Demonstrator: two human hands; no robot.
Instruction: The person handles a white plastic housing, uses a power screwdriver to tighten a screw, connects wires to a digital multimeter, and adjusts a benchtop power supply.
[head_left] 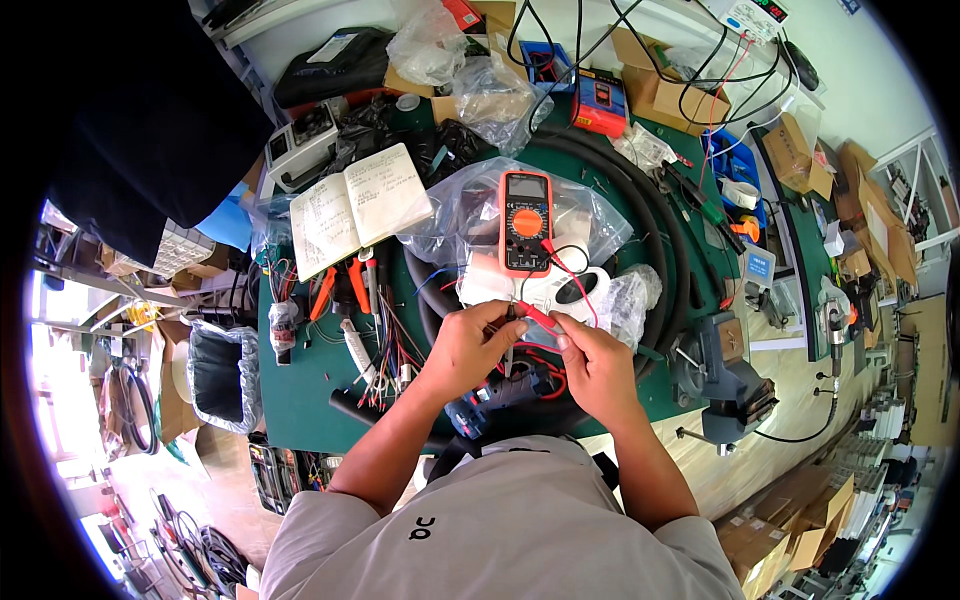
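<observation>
A red test probe (pixel 539 318) spans the gap between my hands. My right hand (pixel 598 368) pinches one end of it between thumb and forefinger. At its other end, the fingertips of my left hand (pixel 462 348) are closed, with a small dark bit showing between them that I cannot make out. Just beyond lies an orange-and-black multimeter (pixel 526 222), face up on clear plastic packaging and a white item (pixel 548 290). Red and black leads run from its lower sockets. Below my hands sits a blue-and-black power tool (pixel 500 392), partly hidden by my arms.
An open handwritten notebook (pixel 362 208) lies left of the multimeter, above orange-handled pliers (pixel 358 284) and loose wires (pixel 392 345). Thick black hose (pixel 655 225) curves around the middle of the green table (pixel 300 405). A bench vise (pixel 730 380) stands at the right edge.
</observation>
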